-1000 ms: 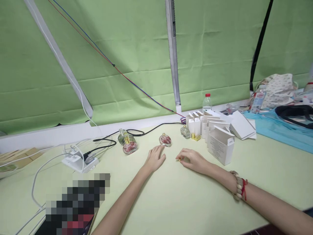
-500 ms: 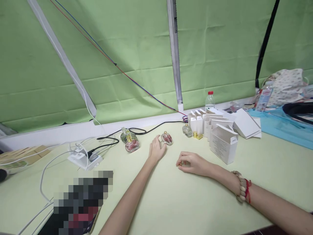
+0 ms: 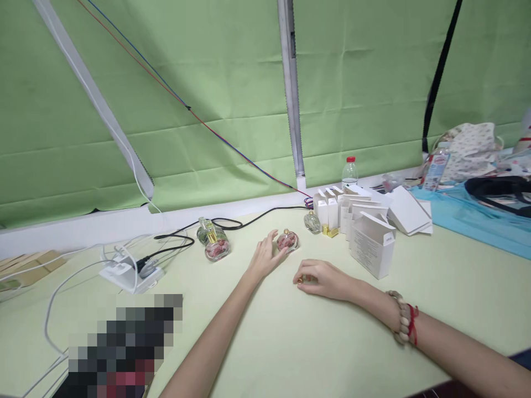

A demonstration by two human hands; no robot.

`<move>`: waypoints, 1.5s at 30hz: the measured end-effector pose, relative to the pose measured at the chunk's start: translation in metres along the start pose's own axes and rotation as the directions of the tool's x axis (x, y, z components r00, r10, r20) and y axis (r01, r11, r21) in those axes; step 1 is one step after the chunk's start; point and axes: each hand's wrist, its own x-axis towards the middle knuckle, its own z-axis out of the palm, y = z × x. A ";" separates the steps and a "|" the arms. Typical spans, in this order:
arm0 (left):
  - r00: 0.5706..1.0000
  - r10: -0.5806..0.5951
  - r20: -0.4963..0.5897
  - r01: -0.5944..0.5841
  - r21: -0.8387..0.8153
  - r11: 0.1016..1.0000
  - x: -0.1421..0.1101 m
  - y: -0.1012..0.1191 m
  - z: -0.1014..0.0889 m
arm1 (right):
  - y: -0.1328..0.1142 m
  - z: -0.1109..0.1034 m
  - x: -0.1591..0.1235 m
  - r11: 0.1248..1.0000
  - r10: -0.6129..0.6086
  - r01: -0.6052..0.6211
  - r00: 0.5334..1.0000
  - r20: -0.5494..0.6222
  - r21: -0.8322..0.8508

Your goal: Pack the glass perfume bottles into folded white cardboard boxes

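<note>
A round clear glass perfume bottle [image 3: 287, 241] with reddish contents and a gold neck stands on the table. My left hand [image 3: 265, 257] is beside it, fingers spread, the thumb at the bottle's lower edge; whether it presses on the glass I cannot tell. To the right, my right hand [image 3: 321, 278] rests low over the table with its fingers curled in a pinch. A small gold ring-like piece [image 3: 300, 280] shows at those fingertips, mostly covered by them. Behind this, a greenish glass bottle [image 3: 312, 222] stands near some small gold caps [image 3: 331, 231].
White cartons [image 3: 372, 249] stand in a row at right, several with open flaps. Two more glass bottles [image 3: 217, 250] are at left, by a black cable [image 3: 182, 250] and a white power strip [image 3: 133, 276]. A water bottle [image 3: 349, 174] stands at the back.
The reddish bottle has shifted slightly right and turned, with my left hand following beside it. My right hand stays in nearly the same pose. The view has swung slightly right.
</note>
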 end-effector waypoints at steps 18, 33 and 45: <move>0.832 0.548 0.085 -0.549 0.260 0.794 -0.005 0.018 -0.015 | 0.015 -0.009 0.009 0.951 0.263 -0.093 0.742 -0.617 0.293; 0.726 0.684 0.074 -0.672 0.287 0.683 -0.006 0.016 -0.010 | 0.005 -0.007 0.010 0.998 0.007 0.041 0.729 -0.685 0.053; 0.853 0.505 0.131 -0.519 0.299 0.801 -0.007 0.024 -0.007 | -0.001 -0.009 0.007 0.993 0.082 -0.010 0.782 -0.618 0.119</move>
